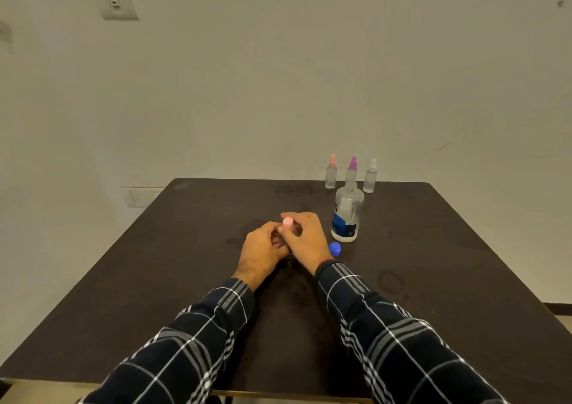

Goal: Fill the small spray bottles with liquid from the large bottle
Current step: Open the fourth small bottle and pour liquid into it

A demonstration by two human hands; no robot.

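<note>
Your left hand (263, 246) and right hand (306, 239) were together at the centre of the frame, both clamped on one small spray bottle (288, 224) standing on the dark bench (173, 295). You had the left fingers curled round its body, which was almost wholly hidden, while your right fingers closed round its pale pink top, the only part plainly showing. Plaid sleeves ran up from the lower edge of the frame to both wrists. Just right of your right hand stood the large bottle (347, 214), upright, clear, with a white and blue label and its neck uncovered; how full it was could not be told. Its blue cap (335, 248) lay on the bench below it, near your right wrist. Further up the frame, along the bench's far edge, three more small bottles stood upright in a row: a peach-topped bottle (331, 173), a purple-topped bottle (352, 170) partly behind the large bottle's neck, and a white-topped bottle (370, 177). A switch plate (119, 2) sat on the wall in the upper left of the frame.
</note>
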